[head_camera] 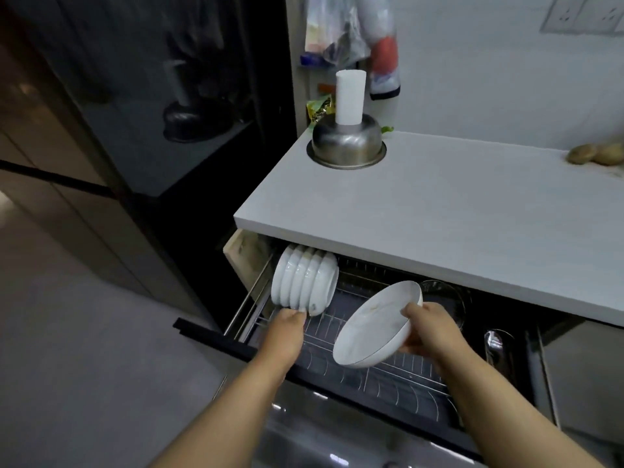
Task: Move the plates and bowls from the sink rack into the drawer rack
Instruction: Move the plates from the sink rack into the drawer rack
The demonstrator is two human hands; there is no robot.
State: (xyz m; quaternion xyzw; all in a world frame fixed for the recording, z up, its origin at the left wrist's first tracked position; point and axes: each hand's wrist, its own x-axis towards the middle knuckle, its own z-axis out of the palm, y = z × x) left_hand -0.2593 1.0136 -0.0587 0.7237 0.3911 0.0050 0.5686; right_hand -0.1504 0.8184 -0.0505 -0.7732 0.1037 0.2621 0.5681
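Note:
The wire drawer rack (388, 383) is pulled out under the white counter. Several white bowls (304, 280) stand on edge in a row at its far left. My left hand (287, 327) touches the lower rim of the nearest bowl in that row, its fingers hidden behind the hand. A large white marbled bowl (374, 325) hangs tilted over the middle of the rack, and my right hand (427, 327) grips its right rim, thumb inside. The sink rack is out of view.
The white counter (439, 211) overhangs the drawer's back. On it sit an upturned steel bowl (347, 143) with a white cup (350, 96) on top, and potatoes (596, 153) at far right. A metal utensil holder (499, 349) stands in the drawer's right side. A dark cabinet (152, 113) stands to the left.

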